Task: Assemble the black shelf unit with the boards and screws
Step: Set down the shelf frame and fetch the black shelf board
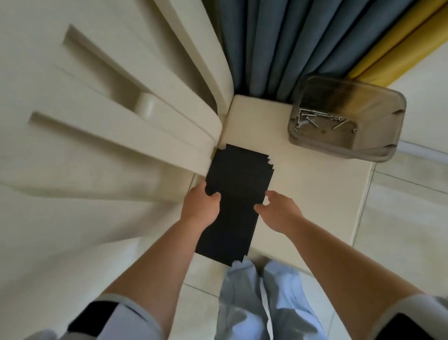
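A stack of black boards (pixel 236 196) lies on a low cream table (pixel 314 194), its far ends slightly fanned out. My left hand (pixel 200 205) grips the left edge of the stack, thumb on top. My right hand (pixel 280 208) is at the right edge, thumb and fingers curled toward the boards; whether it holds them I cannot tell. Several silver screws (pixel 318 119) lie in a clear plastic tub (pixel 348 121) on the table's far right.
A cream cabinet (pixel 90 113) with recessed panels rises on the left, touching the table. Blue curtains (pixel 300 27) and a yellow one (pixel 408 34) hang behind. Pale floor tiles (pixel 425 220) lie to the right. My legs in light trousers (pixel 262 310) stand at the table's near end.
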